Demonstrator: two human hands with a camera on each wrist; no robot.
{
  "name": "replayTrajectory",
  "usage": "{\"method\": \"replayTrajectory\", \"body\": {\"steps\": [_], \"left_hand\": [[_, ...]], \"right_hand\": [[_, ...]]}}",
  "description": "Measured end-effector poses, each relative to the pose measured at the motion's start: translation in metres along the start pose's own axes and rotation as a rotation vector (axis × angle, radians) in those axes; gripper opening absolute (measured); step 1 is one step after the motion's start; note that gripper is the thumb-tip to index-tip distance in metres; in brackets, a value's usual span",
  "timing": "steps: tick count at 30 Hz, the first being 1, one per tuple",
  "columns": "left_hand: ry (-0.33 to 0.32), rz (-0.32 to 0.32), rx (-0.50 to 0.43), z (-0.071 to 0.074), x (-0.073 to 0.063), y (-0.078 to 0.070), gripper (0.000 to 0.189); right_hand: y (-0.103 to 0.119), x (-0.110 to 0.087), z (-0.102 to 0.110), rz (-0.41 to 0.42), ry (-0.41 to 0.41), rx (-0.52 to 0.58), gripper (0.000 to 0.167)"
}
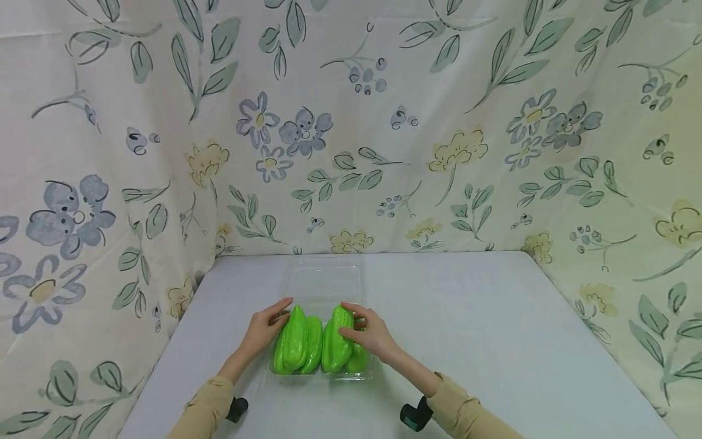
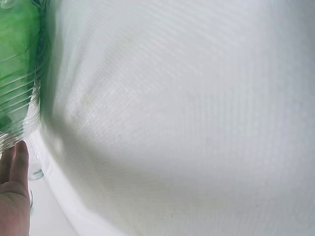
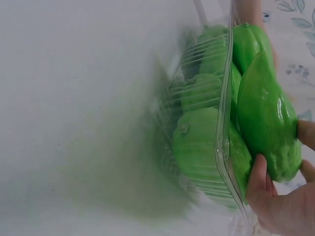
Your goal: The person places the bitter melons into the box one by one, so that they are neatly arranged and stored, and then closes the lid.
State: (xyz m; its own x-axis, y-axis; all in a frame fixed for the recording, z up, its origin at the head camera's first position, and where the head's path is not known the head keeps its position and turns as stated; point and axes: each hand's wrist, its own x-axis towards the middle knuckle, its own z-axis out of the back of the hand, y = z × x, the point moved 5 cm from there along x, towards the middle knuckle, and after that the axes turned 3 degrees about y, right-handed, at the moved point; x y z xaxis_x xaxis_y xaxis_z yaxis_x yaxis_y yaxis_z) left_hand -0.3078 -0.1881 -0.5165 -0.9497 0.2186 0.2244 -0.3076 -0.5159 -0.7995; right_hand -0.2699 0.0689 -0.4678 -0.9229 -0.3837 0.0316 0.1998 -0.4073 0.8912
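A clear plastic box [image 1: 351, 377] on the table holds several glossy green, tapered fruits or vegetables, whose exact kind I cannot tell. My right hand [image 1: 375, 334] grips one green tapered piece [image 3: 268, 118] by its rounded end, thumb and fingers on opposite sides; it lies above the box's rim, over the other pieces. At the box's left side is my left hand [image 1: 264, 326], close to the green pieces [image 1: 296, 341] there. In the left wrist view its fingers [image 2: 19, 164] look straight and touch the ribbed clear wall.
Behind the box its transparent lid [image 1: 325, 281] lies folded back. White cloth covers the table [image 1: 466, 329]. A floral curtain [image 1: 351, 134] hangs behind and along the sides. Dark wrist cameras [image 1: 417, 414] sit under both sleeves.
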Motion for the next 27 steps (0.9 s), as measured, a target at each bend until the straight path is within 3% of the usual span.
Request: {"method": "replayTrajectory", "body": {"steps": [13, 21, 27], "left_hand": [[-0.002, -0.003, 0.012, -0.001, 0.0, -0.002, 0.044], [0.025, -0.003, -0.019, -0.001, 0.001, 0.003, 0.044], [0.073, 0.037, -0.06, 0.002, 0.003, 0.003, 0.044]], "right_hand": [[0.012, 0.003, -0.002, 0.093, 0.007, -0.152, 0.053], [0.01, 0.005, -0.003, 0.099, 0.012, -0.169, 0.053], [0.008, 0.004, -0.003, 0.11, 0.01, -0.157, 0.054]]}}
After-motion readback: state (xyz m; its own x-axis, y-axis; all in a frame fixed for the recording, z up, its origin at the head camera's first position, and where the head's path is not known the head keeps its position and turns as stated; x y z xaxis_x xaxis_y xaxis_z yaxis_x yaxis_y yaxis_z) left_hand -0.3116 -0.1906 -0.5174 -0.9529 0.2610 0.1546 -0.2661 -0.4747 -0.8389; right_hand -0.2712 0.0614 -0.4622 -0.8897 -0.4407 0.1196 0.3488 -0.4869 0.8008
